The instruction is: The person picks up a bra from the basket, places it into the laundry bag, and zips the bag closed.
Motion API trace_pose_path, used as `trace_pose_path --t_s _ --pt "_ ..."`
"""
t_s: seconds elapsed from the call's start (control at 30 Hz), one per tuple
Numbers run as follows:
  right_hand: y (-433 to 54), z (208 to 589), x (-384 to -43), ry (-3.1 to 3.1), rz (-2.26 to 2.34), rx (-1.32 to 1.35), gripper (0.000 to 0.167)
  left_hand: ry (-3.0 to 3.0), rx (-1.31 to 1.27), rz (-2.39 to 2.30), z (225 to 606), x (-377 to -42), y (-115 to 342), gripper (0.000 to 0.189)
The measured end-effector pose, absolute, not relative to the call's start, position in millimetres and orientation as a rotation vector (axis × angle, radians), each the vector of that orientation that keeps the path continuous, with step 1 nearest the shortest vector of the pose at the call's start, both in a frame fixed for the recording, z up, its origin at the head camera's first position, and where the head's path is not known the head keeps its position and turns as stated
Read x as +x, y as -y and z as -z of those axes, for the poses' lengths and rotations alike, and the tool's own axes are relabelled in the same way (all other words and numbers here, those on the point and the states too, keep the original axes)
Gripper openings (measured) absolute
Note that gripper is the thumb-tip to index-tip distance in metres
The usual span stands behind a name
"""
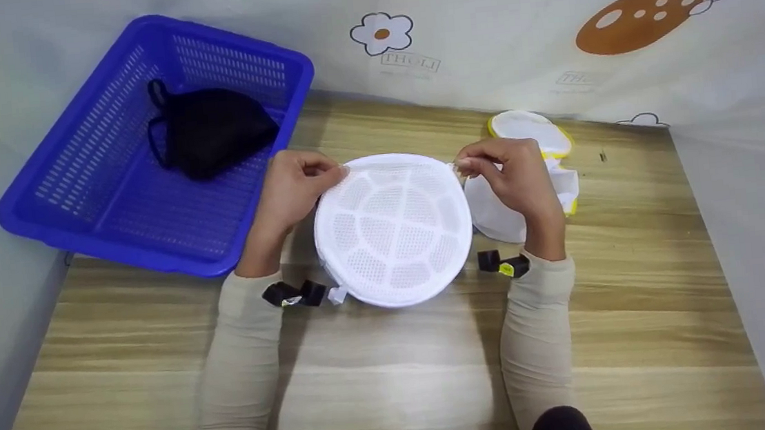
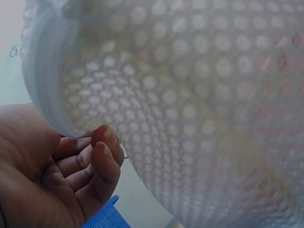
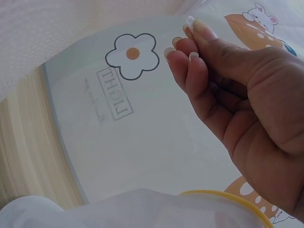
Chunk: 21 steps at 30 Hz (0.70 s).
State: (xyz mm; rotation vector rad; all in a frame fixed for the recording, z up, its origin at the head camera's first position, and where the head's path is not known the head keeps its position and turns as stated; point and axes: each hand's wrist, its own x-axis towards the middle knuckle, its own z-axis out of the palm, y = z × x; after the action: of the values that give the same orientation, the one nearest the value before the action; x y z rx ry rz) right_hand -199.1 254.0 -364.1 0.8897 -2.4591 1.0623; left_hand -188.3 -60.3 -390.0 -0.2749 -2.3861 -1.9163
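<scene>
A round white mesh laundry bag (image 1: 394, 231) with spoke-like ribbing is held up in front of me. My left hand (image 1: 298, 184) pinches its upper left rim; in the left wrist view the thumb and fingertips grip the edge beside the white mesh (image 2: 199, 114). At the upper right, my right hand (image 1: 514, 172) pinches a small whitish tab (image 3: 190, 20) between thumb and fingers. A white tag (image 1: 337, 295) sticks out at the bag's lower left. Part of the bag's far side is hidden.
A blue plastic basket (image 1: 148, 225) stands at the left, with a black fabric item (image 1: 216, 129) with loops inside. Behind my right hand lie white mesh pieces with yellow trim (image 1: 529, 133) on the wooden surface (image 1: 644, 275). A patterned sheet (image 1: 478, 40) rises at the back.
</scene>
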Motion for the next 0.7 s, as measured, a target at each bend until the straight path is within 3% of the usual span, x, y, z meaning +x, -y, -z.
trace_pose_path --t_s 0.7 --pt "-256.0 362.6 -199.0 2.461 -1.103 0.909 0.007 2.368 -0.249 1.909 388.3 -187.8 62.3 0.008"
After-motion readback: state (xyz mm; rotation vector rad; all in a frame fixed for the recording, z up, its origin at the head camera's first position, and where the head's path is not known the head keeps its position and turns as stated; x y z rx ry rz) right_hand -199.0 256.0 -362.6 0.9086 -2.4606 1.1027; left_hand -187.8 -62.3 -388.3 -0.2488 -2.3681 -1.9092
